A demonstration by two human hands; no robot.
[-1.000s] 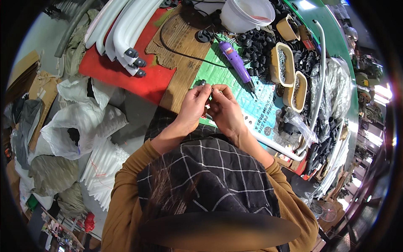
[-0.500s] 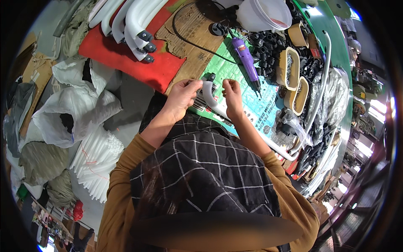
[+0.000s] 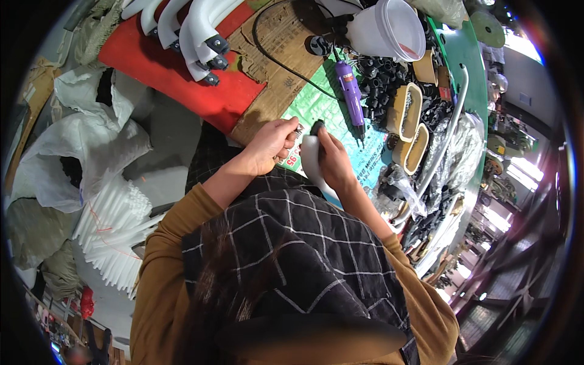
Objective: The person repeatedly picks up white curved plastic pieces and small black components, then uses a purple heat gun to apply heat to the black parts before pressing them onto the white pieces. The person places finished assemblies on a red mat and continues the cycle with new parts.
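A bent white tube (image 3: 311, 159) stands upright in front of me, its lower part running toward my lap. At its top end sits a black plastic fitting (image 3: 317, 126). My right hand (image 3: 334, 159) is wrapped around the tube's right side, thumb and fingers up by the fitting. To the left of the tube, my left hand (image 3: 272, 147) is closed, apart from it. Something small and shiny shows at its fingertips, too small to name. A purple electric screwdriver (image 3: 351, 91) lies beyond my right hand on the green and blue plastic sheet (image 3: 304, 100).
Several bent white tubes with black ends (image 3: 198, 45) rest on a red cloth (image 3: 164, 73). At the right are a white bucket (image 3: 371, 36), loose black fittings (image 3: 383, 85) and oval tubs (image 3: 404, 112). White sacks (image 3: 67, 164) and bundled white tubes (image 3: 112, 225) stand at left.
My right hand has moved up around the tube's top end, near the fitting. The tube has turned more upright and shifted right. My left hand has drawn away from the tube end.
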